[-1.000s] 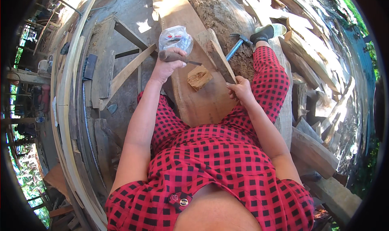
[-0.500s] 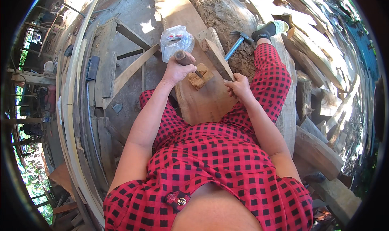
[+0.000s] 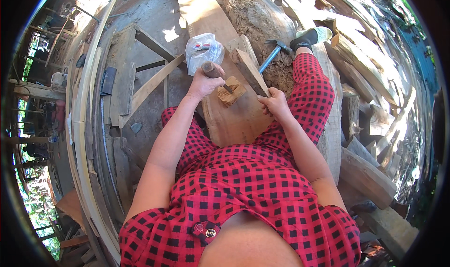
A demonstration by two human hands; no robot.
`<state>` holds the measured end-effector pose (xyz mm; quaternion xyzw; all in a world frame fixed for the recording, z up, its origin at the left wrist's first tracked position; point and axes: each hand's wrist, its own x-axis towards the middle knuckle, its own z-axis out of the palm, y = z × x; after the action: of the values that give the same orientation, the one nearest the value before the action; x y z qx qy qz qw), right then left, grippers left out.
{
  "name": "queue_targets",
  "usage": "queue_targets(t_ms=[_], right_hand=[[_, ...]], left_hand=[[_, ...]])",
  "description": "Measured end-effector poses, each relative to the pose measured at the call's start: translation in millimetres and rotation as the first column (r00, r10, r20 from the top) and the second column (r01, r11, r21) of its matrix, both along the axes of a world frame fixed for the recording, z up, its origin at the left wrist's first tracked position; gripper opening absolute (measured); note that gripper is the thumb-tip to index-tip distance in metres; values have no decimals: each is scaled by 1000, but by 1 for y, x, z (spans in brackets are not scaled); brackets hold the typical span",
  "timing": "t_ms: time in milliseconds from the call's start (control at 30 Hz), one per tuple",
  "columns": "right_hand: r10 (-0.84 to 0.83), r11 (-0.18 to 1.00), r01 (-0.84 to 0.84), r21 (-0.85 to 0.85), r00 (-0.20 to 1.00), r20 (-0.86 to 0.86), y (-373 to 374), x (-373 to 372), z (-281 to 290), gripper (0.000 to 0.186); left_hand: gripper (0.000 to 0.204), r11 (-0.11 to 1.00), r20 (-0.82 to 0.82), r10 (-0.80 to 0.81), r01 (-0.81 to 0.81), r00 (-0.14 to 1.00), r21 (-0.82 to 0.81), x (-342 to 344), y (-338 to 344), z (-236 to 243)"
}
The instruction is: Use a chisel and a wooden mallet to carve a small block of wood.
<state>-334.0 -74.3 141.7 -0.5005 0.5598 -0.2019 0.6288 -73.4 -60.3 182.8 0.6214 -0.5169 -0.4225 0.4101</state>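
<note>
My left hand (image 3: pixel 206 83) grips the wooden-handled chisel (image 3: pixel 211 70) nearly upright, its blade down on a small, rough yellowish wood block (image 3: pixel 233 96). The block sits on a wide reddish-brown plank (image 3: pixel 239 121) between my legs. To its right, my right hand (image 3: pixel 274 103) is closed round the lower end of a narrow piece of wood (image 3: pixel 251 69), which slants away from me. A clear plastic bag (image 3: pixel 204 49) with red-marked contents sits just beyond my left hand. A hammer (image 3: pixel 269 60) with a blue handle lies right of the wood piece.
Long battens (image 3: pixel 84 122) run along my left, beside wooden frames (image 3: pixel 147 93) on grey ground. A pile of split timber (image 3: pixel 365 65) fills the right side, near my outstretched right foot in a sandal. A crumbly brown, weathered mass (image 3: pixel 248 11) lies beyond the plank's right edge.
My left hand has moved slightly down and right, tipping the chisel from lying sideways above the block to nearly upright, blade on the block. My right hand has barely moved.
</note>
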Motion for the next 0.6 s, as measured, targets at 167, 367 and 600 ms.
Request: queue_targets(t_ms=[167, 367, 600], right_hand=[[9, 1000, -9, -1, 1000, -6, 0, 1, 2, 19], [-13, 933, 120, -340, 953, 301, -3, 0, 59, 26], [212, 757, 52, -651, 923, 320, 5, 2, 130, 34]], left_hand=[[19, 999, -27, 24, -25, 999, -29, 0, 0, -6], [21, 998, 76, -38, 42, 996, -48, -18, 3, -3], [18, 989, -23, -56, 53, 998, -140, -22, -4, -8]])
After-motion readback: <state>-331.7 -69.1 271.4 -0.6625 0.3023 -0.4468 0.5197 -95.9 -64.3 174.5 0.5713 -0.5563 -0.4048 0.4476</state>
